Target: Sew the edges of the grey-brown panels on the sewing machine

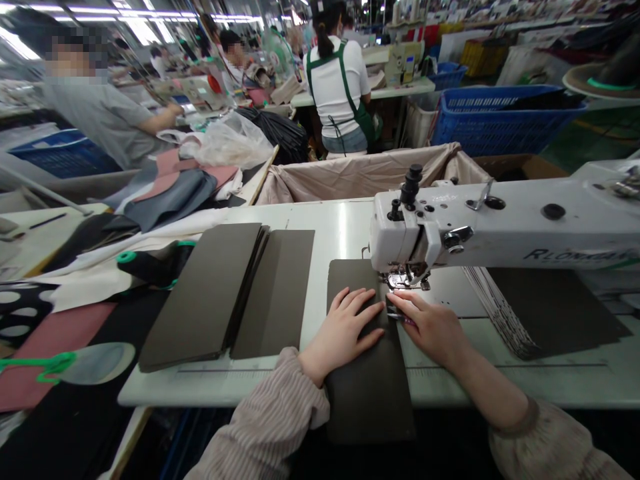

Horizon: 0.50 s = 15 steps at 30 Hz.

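Observation:
A dark grey-brown panel (370, 400) lies under the sewing machine's presser foot (400, 280) and hangs over the table's front edge. My left hand (345, 333) rests flat on it, fingers spread. Just right of it, my right hand (433, 327) has its fingertips at the panel's right edge, close to the foot. Small thread snips (397, 316) with a bit of purple are tucked under its fingers, their blades pointing left; the rest of them is hidden. The white sewing machine (470, 220) reaches in from the right.
Left on the table is a stack of dark panels (200, 300), beside further panels (280, 293). Right of the needle lies a pile of edged panels (555, 313). Thread cones (150, 267) and fabric scraps (170, 193) lie left. Behind are a cloth-lined bin (320, 180) and co-workers.

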Motion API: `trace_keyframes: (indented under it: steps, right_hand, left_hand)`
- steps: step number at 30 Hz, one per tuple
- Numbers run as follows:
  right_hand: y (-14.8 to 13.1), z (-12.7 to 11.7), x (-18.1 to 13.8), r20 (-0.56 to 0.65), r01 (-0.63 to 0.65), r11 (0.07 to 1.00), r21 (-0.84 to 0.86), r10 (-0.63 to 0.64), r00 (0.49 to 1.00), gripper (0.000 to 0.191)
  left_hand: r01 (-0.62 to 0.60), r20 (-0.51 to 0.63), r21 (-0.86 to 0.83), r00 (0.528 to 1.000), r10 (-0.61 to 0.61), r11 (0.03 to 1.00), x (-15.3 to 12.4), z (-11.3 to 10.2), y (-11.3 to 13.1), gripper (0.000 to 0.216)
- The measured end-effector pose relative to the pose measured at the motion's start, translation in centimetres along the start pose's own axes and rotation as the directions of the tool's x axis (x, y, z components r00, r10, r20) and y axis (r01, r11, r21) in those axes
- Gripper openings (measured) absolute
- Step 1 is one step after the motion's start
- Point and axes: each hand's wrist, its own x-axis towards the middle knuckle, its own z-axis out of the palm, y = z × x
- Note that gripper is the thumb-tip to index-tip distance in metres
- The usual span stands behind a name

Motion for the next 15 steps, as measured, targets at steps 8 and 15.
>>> trace_keyframes:
  steps: [8,15]
  right_hand:
    - [0.04,0.01,0.02,-0.009,0.005,1.0,0.01,-0.005,1.0,0.052]
    - [-0.03,-0.03,0.03,-0.011,-0.001,1.0,0.003,0.001,1.0,0.052]
  left_hand:
    - [0.001,-0.004,0.005,1.0,-0.001,1.0,-0.03,0.0,-0.07,0.046]
    - [0.0,-0.016,0.006,1.0,0.0,1.0,-0.07,0.12,-0.07,0.045]
